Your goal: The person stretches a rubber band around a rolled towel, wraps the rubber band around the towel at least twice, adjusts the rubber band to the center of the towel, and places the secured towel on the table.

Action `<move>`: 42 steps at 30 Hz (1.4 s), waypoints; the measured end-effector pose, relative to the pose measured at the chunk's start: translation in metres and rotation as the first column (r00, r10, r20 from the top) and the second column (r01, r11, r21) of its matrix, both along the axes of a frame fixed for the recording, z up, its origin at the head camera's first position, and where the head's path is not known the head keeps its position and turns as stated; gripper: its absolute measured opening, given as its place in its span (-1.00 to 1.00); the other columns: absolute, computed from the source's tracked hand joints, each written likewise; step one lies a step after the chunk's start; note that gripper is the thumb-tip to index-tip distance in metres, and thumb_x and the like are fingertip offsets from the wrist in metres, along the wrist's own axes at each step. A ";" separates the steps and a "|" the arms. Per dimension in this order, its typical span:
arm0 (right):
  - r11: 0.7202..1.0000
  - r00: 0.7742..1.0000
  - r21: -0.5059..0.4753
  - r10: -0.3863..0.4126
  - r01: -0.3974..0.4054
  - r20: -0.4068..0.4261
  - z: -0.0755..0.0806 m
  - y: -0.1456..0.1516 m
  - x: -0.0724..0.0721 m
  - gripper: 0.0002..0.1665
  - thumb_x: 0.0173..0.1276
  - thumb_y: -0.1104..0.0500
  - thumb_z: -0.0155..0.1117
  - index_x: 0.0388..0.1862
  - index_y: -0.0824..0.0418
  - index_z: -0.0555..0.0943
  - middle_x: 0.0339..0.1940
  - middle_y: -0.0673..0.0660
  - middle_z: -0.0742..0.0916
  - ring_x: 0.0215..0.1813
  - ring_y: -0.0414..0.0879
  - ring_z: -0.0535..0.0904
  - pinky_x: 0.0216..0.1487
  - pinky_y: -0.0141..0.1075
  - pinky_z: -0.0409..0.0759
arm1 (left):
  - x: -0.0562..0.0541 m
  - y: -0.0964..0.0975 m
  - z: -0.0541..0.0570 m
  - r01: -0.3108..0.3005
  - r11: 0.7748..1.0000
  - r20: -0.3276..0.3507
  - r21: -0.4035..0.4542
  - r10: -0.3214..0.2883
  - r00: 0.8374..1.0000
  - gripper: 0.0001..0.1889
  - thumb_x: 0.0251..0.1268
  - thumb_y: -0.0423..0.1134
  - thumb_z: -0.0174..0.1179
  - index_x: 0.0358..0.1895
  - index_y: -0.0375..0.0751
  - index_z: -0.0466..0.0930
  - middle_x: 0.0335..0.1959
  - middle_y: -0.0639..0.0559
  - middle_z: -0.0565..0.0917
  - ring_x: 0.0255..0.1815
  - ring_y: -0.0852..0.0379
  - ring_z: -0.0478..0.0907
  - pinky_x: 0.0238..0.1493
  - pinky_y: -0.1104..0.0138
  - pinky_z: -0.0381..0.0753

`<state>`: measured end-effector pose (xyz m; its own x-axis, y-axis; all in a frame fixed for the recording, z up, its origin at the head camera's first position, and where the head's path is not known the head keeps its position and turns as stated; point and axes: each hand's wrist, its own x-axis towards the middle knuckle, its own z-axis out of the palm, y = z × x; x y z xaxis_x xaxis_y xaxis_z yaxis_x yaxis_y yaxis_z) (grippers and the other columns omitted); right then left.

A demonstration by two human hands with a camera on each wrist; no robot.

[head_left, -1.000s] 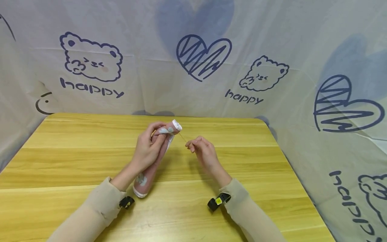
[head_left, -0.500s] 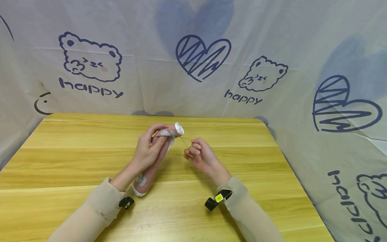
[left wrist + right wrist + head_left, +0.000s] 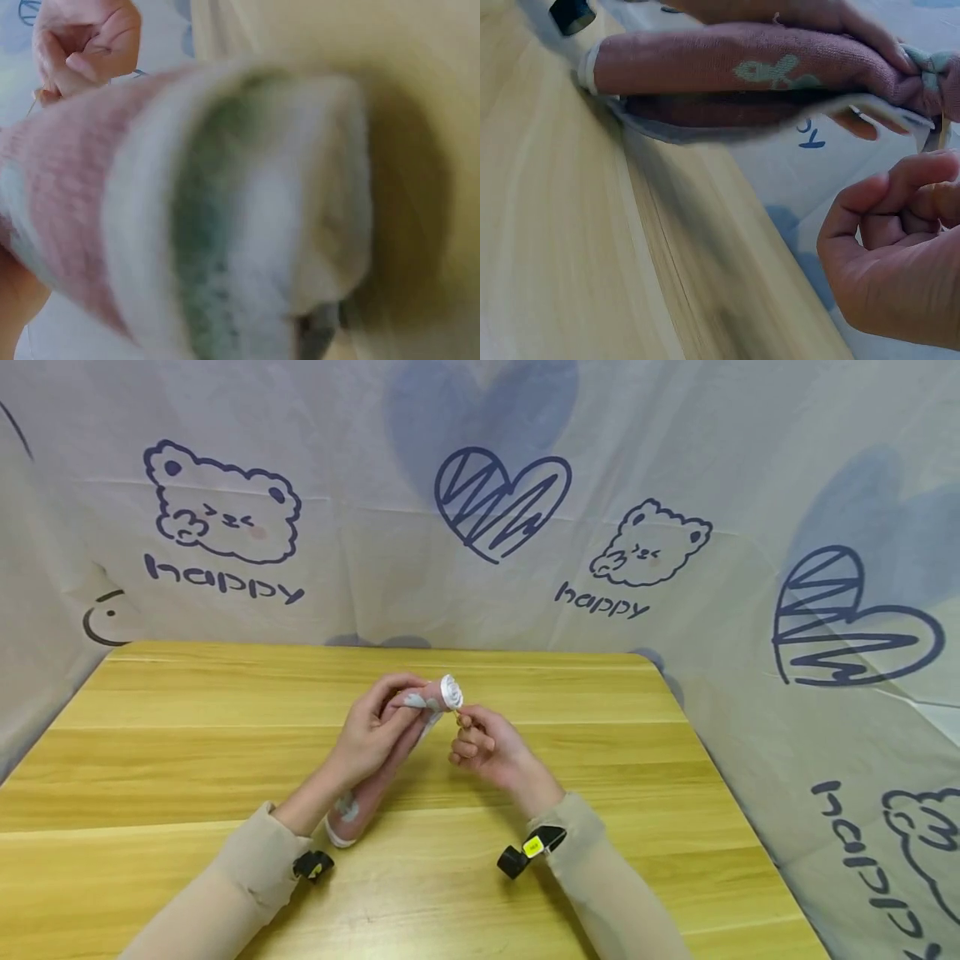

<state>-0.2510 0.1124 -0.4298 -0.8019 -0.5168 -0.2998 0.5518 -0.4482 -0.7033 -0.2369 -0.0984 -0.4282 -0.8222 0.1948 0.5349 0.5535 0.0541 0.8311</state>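
Observation:
A rolled pink towel (image 3: 372,789) with pale patterns and white ends is held slanting above the table. My left hand (image 3: 363,739) grips it near its far end, thumb on the near side. The curled fingers of my right hand (image 3: 495,747) hold a thin yellowish rubber band (image 3: 456,715) just below that white end. In the right wrist view, the band (image 3: 943,135) runs from the towel's pinched, gathered part (image 3: 930,71) down to the fingers. The near end of the roll (image 3: 210,217) fills much of the left wrist view, blurred.
The wood-grain table (image 3: 202,743) lies beneath both hands. A pale curtain (image 3: 375,560) printed with bears and hearts hangs behind it and along the sides. Black straps with small cameras (image 3: 513,862) sit at the wrists.
My right hand has drawn closer to the towel's far end, and the stretch of band between them has shortened. The far end has shifted slightly right and down, its rolled face turning more into view.

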 end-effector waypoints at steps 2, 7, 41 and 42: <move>0.999 0.999 0.022 0.038 -0.038 -0.023 0.001 0.001 0.000 -0.34 0.67 0.13 -0.24 -0.73 0.01 0.44 -0.96 -0.17 0.32 -0.71 -0.24 0.27 -0.32 -0.33 0.33 | 0.000 -0.001 0.002 0.043 0.999 0.049 0.009 -0.043 0.998 -0.71 0.50 -0.47 0.18 0.22 -0.34 0.55 0.11 -0.23 0.66 0.07 0.20 0.60 0.13 0.44 0.56; 0.990 0.994 0.106 0.098 -0.092 -0.052 0.002 0.002 0.000 -0.26 0.63 0.01 -0.24 -0.89 -0.03 0.27 -0.98 -0.17 0.31 -0.74 -0.24 0.27 -0.34 -0.30 0.33 | 0.000 -0.004 0.009 0.136 0.991 0.136 0.014 -0.137 0.981 -0.59 0.51 -0.46 0.17 0.36 -0.38 0.47 0.24 -0.30 0.60 0.14 0.21 0.57 0.16 0.44 0.55; 0.920 0.970 0.340 0.233 -0.196 -0.071 0.000 0.001 -0.006 -0.17 0.54 -0.30 -0.16 -0.96 0.00 0.25 -1.00 -0.13 0.28 -0.80 -0.18 0.26 -0.57 -0.29 0.24 | -0.003 -0.010 0.012 0.371 0.928 0.384 0.023 -0.351 0.854 -0.58 0.49 -0.30 0.08 0.31 -0.45 0.42 0.09 -0.17 0.62 -0.04 0.12 0.59 -0.06 0.37 0.61; 0.921 0.969 0.339 0.233 -0.194 -0.079 0.000 0.000 -0.006 -0.17 0.55 -0.28 -0.16 -0.96 0.00 0.25 -1.00 -0.13 0.28 -0.81 -0.19 0.26 -0.57 -0.30 0.24 | -0.003 -0.010 0.012 0.377 0.926 0.386 0.027 -0.358 0.850 -0.58 0.48 -0.28 0.08 0.29 -0.42 0.42 0.07 -0.14 0.62 -0.05 0.11 0.59 -0.08 0.36 0.61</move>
